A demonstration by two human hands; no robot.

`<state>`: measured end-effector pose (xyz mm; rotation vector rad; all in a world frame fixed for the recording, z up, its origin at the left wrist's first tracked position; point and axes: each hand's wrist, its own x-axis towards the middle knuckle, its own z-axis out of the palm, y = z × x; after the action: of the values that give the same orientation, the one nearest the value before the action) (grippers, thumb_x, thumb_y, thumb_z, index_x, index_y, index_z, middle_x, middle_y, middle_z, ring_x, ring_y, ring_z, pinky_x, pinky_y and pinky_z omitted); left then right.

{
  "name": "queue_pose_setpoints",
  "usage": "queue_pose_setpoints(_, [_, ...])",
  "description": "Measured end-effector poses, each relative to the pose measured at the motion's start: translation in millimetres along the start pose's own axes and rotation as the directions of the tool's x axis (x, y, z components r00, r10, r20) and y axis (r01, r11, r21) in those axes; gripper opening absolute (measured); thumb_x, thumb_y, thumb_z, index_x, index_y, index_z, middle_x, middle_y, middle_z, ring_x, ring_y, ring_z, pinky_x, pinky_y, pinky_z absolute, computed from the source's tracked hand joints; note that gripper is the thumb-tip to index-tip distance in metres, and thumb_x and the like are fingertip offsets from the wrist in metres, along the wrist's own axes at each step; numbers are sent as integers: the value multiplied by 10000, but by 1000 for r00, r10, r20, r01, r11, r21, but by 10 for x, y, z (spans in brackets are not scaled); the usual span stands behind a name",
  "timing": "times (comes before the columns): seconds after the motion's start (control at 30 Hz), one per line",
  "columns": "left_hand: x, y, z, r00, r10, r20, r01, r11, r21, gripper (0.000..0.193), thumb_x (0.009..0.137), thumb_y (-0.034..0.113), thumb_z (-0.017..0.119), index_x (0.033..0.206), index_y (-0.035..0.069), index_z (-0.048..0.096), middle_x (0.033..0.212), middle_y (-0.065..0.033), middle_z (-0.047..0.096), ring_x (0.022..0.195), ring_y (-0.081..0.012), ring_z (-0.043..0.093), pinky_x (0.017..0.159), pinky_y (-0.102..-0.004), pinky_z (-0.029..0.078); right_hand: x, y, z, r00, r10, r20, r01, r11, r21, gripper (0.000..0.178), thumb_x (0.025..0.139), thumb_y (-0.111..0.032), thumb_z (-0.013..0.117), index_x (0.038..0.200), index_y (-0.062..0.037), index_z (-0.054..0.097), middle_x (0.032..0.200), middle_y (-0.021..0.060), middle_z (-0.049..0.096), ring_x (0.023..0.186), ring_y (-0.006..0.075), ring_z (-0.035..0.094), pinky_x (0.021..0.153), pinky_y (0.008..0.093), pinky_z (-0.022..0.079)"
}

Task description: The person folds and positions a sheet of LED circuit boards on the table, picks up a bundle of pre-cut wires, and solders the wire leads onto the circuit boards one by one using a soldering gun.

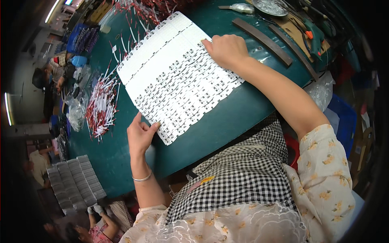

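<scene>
Over the smooth green surface (210,129), at the middle, is a thin, nearly square white sheet with dark flecks (174,81). The right hand's (231,49) fingers pinch its far-right edge; the left hand's (140,135) thumb and forefinger spread at its near-left edge, pinching or not, I cannot tell. Steadying seems underway; next probably calls for even support. Its plain end points far left; no long axis stands out.
</scene>
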<state>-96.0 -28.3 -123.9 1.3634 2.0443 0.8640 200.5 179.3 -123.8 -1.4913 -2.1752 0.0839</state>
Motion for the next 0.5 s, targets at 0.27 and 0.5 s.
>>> queue_pose_setpoints(0.27, [-49,-13,-137,1000,26,-1,-25,983,180,675,764,97,781,1303,-142,453,554,-38,557,501,-48,472,478,-225,399,115,-310,-262,950,187,250,-181,982,-50,523,947,-472,498,875,-4,720,893,192,701,885,361,678,767,453,536])
queue_pose_setpoints(0.5, [-3,26,2,1000,-16,8,15,990,137,656,772,79,773,1305,-131,452,552,-38,554,500,-51,470,476,-227,400,391,-66,-221,755,294,587,-402,914,59,646,937,-556,473,855,45,697,830,204,687,804,292,694,732,424,547])
